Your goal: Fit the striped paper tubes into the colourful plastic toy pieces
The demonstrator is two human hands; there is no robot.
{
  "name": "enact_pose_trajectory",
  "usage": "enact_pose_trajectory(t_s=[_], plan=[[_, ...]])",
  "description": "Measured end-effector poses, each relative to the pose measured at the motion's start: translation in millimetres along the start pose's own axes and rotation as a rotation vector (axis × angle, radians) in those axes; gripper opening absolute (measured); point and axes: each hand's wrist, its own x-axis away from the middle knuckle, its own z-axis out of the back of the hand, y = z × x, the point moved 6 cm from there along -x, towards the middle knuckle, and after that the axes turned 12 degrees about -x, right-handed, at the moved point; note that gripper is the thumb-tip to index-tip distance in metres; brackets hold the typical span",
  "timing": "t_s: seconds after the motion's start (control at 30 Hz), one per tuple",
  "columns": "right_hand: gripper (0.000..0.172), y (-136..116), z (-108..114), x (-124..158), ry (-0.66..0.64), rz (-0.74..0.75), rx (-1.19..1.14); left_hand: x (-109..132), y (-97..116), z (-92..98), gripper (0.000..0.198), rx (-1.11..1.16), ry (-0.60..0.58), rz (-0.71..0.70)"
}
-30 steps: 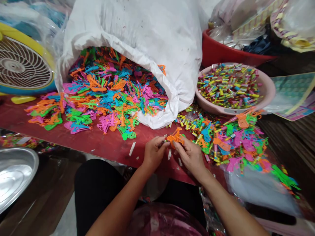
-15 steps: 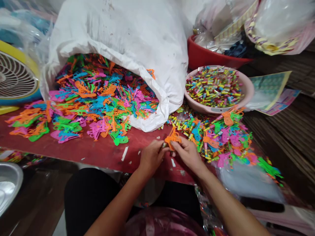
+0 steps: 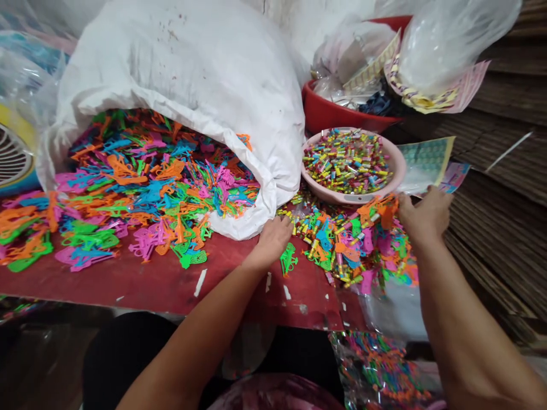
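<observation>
A white woven sack lies on its side, spilling a heap of flat plastic toys in orange, pink, blue and green. My left hand rests on the red table top beside the sack's lip, with a small green plastic toy just right of it. My right hand reaches far forward, its fingers over orange plastic toys next to a pink basin. That basin is full of small coloured tubes. More tubes and toys lie scattered between my hands.
A red table bears everything, with white scraps on its front edge. Behind the basin stand a red bowl and plastic bags. Printed sheets lie to the right, by stacked cardboard. A fan shows at left.
My hands were together over an orange toy at the table's front. They have parted: the left moved towards the sack, the right reached to the far right. The view swung right.
</observation>
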Motion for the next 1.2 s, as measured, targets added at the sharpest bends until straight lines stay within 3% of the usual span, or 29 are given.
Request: enact_pose_trajectory(t_s=[0.07, 0.13, 0.23, 0.33, 0.47, 0.6, 0.73, 0.8, 0.93, 1.0, 1.1, 1.2], plan=[[0.063, -21, 7, 15, 0.057, 0.105, -0.009, 4, 0, -2.5, 0.022, -0.048, -0.012, -0.032], [0.05, -59, 4, 39, -0.018, 0.257, -0.226, 9, 0, -4.0, 0.022, -0.065, -0.023, -0.053], [0.029, -135, -15, 86, -0.294, 0.492, -0.626, 19, -1, -4.7, 0.02, -0.081, -0.033, -0.053], [0.024, -207, -43, 126, -0.546, 0.63, -0.811, 35, -2, -1.1, 0.018, -0.063, -0.004, -0.019], [0.026, -281, -88, 149, -0.711, 0.732, -0.675, 69, -11, 13.8, 0.016, 0.084, 0.169, 0.149], [0.024, -325, -125, 158, -0.82, 0.716, -0.362, 112, -33, 17.5, 0.011, 0.483, 0.348, 0.485], [0.02, -336, -134, 163, -0.817, 0.671, -0.317, 141, -54, 2.7, 0.013, 1.078, 0.503, 0.727], [0.022, -331, -130, 162, -0.78, 0.64, -0.354, 148, -63, -2.0, 0.014, 1.233, 0.568, 0.801], [0.024, -305, -104, 155, -0.725, 0.409, -0.851, 152, -74, -4.0, 0.018, 1.373, 0.67, 0.902], [0.033, -288, -93, 163, -0.851, 0.186, -1.141, 151, -75, -3.9, 0.023, 1.438, 0.687, 0.912], [0.057, -267, -80, 196, -1.171, -0.143, -1.363, 148, -72, -2.3, 0.025, 1.497, 0.701, 0.898], [0.072, -251, -63, 226, -1.313, -0.291, -1.427, 143, -65, -3.1, 0.026, 1.576, 0.678, 0.877]])
